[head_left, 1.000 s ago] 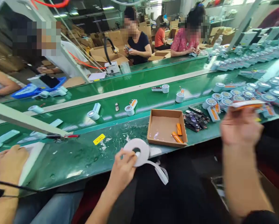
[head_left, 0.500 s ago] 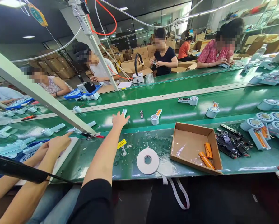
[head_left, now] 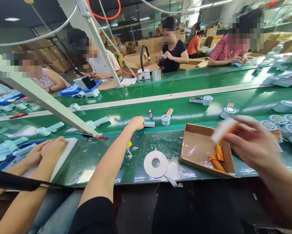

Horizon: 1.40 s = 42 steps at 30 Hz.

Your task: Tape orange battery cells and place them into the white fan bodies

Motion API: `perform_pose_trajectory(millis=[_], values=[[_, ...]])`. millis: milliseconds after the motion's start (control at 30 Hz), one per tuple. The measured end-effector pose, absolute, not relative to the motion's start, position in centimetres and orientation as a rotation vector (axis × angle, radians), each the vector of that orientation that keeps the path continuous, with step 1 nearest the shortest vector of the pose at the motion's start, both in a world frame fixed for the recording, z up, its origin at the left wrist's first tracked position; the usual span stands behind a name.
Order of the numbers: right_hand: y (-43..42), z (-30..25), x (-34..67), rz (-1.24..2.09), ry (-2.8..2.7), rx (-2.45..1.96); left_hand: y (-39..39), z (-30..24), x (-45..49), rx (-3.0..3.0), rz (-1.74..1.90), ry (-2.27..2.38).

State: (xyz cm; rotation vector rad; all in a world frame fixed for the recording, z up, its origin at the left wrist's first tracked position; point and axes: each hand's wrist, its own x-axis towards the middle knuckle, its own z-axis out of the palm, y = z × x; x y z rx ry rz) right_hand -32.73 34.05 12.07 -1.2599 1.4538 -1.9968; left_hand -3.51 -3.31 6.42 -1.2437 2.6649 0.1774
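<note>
Green conveyor belts run across a factory hall stacked with brown cartons, and a green bench [head_left: 92, 162] lies along the near edge. On the belt's front lip the left hand [head_left: 136, 123] has its fingers curled, grip closed around one end of a pale grey flat rectangular plastic piece [head_left: 149, 124]. That piece lies flat, its long axis running left to right along the belt, its free end pointing right toward a small white round lamp housing [head_left: 165, 119]. Above the bench, the right hand [head_left: 254, 144] is blurred; its fingers pinch a white and orange oblong part [head_left: 224, 129] over an open shallow brown cardboard tray [head_left: 197, 162], the part's long axis slanting up to the right. How firmly it is gripped cannot be told. A white roll of tape [head_left: 156, 164] lies flat just left of the tray. At far left, another person's hands [head_left: 47, 151] rest on a white board [head_left: 65, 154].
</note>
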Motion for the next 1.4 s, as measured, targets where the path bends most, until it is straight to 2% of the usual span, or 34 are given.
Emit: perform_pose_trajectory(millis=[133,300,633,833,1200,1400], values=[[20.0,12.2,-28.7,-1.648,1.201,-1.478,-4.7,8.4,-4.0,-1.24,0.273,2.665],[8.4,9.6,-23.8,-1.132,1.552,-1.857,-4.7,9.3,-2.9,-1.262,0.467,2.737],[7.7,6.4,-22.3,-0.532,1.708,-2.234,-4.7,8.1,-2.5,-1.377,0.91,2.876],[7.6,7.4,-19.6,-0.218,1.789,-2.297,-4.7,7.0,-3.4,-1.661,0.889,2.91],[7.5,10.8,-18.3,-0.124,1.794,-2.081,-2.5,8.5,-4.7,-1.849,0.62,2.884],[12.2,12.7,-20.9,-0.503,1.803,-2.179,-2.0,9.3,-5.1,-2.211,0.496,2.852]])
